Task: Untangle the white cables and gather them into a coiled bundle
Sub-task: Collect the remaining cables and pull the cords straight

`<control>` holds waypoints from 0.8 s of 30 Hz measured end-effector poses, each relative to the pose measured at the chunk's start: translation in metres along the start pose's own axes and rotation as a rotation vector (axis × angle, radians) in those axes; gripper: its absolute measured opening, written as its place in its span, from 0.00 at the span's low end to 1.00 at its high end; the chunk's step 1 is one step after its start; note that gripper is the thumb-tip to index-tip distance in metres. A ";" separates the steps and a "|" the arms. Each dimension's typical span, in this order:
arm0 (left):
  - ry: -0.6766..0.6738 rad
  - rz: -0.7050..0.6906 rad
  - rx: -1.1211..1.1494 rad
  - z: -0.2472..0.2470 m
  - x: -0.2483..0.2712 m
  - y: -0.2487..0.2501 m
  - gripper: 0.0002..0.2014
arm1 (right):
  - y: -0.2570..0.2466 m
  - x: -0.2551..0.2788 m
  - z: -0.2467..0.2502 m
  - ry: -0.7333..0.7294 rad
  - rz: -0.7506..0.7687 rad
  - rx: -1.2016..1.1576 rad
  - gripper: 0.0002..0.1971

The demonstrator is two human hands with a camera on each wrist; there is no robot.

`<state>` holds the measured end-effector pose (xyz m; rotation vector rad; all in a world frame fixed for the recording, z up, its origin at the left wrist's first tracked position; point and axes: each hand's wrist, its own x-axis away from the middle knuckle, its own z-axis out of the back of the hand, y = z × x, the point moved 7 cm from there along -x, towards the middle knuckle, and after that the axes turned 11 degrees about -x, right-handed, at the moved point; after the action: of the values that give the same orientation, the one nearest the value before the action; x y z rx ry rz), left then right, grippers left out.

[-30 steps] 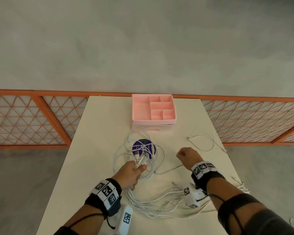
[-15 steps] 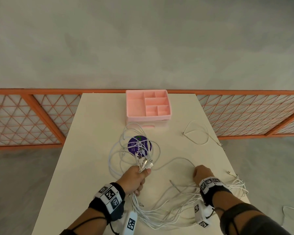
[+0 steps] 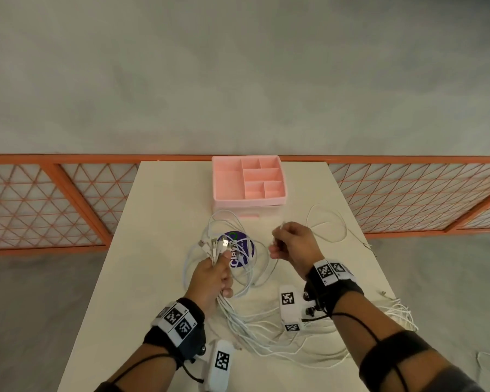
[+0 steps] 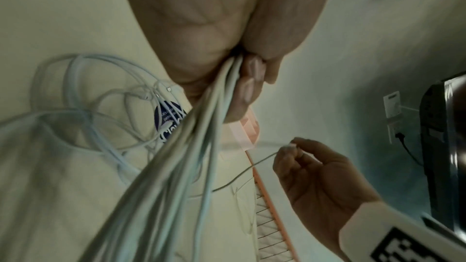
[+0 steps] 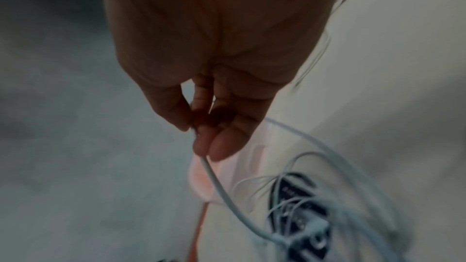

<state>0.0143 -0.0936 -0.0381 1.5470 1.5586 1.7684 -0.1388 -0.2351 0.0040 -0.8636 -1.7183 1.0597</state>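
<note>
the left hand (image 3: 210, 278) is fisted over the middle of the cream table (image 3: 153, 250), fingers (image 4: 248, 91) curled round a bunch of thin white cables (image 3: 252, 329) whose plugs fan out above the thumb. the right hand (image 3: 294, 244) is raised beside it, fingers (image 5: 214, 142) pinching one white cable end (image 5: 221, 186). loose loops trail toward the table's near edge.

On the table (image 3: 159, 210), an organiser tray (image 3: 248, 179) sits at upper centre; below it, cables (image 3: 255, 332) spread across a round sticker (image 3: 242, 250), another cable (image 3: 327, 226) lying right.
</note>
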 end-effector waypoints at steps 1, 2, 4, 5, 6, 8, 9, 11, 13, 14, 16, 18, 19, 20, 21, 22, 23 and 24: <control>0.009 -0.005 0.040 0.000 0.000 0.003 0.16 | -0.004 0.002 -0.012 -0.039 -0.007 -0.078 0.11; 0.016 -0.007 0.074 0.001 0.000 0.006 0.16 | -0.007 0.004 -0.023 -0.075 -0.013 -0.138 0.11; 0.031 0.006 0.115 0.000 0.000 0.011 0.16 | -0.012 0.008 -0.040 -0.140 -0.022 -0.216 0.11; 0.037 0.022 0.128 0.000 0.001 0.013 0.16 | -0.012 0.010 -0.046 -0.173 -0.029 -0.232 0.10; 0.040 0.035 0.142 0.000 0.000 0.013 0.15 | -0.011 0.014 -0.052 -0.214 -0.038 -0.228 0.10; 0.035 0.036 0.159 -0.001 0.000 0.016 0.13 | -0.005 0.022 -0.064 -0.308 -0.064 -0.175 0.07; 0.033 0.025 0.153 -0.001 0.000 0.017 0.13 | 0.000 0.025 -0.068 -0.340 -0.062 -0.118 0.07; 0.045 0.005 0.122 0.000 0.000 0.016 0.10 | 0.009 0.027 -0.070 -0.375 -0.005 0.067 0.06; 0.049 0.001 0.092 0.003 -0.002 0.012 0.05 | 0.017 0.030 -0.071 -0.404 0.035 0.268 0.06; 0.044 0.005 0.065 0.004 -0.004 0.009 0.06 | 0.020 0.031 -0.071 -0.410 0.031 0.310 0.06; 0.009 0.018 -0.014 0.004 -0.007 0.004 0.06 | 0.023 0.030 -0.068 -0.360 -0.011 0.222 0.04; -0.012 0.026 -0.091 0.004 -0.009 -0.001 0.05 | 0.019 0.027 -0.065 -0.271 -0.089 -0.078 0.04; -0.012 0.032 -0.121 0.005 -0.010 -0.005 0.05 | 0.017 0.023 -0.065 -0.219 -0.125 -0.227 0.07; -0.017 0.043 -0.140 0.005 -0.010 -0.008 0.05 | 0.013 0.020 -0.064 -0.162 -0.151 -0.339 0.11; -0.030 0.053 -0.150 0.004 -0.009 -0.011 0.05 | 0.009 0.016 -0.062 -0.102 -0.159 -0.400 0.14; -0.047 0.062 -0.159 0.004 -0.008 -0.014 0.05 | 0.004 0.013 -0.060 -0.057 -0.147 -0.419 0.16; -0.058 0.068 -0.171 0.003 -0.007 -0.016 0.05 | -0.001 0.011 -0.059 -0.033 -0.116 -0.393 0.17; -0.049 0.072 -0.189 0.004 -0.008 -0.016 0.06 | -0.005 0.010 -0.058 -0.032 -0.070 -0.324 0.16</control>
<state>0.0143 -0.0918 -0.0563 1.5589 1.2875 1.8429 -0.0888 -0.2123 0.0245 -0.9827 -1.9649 0.7631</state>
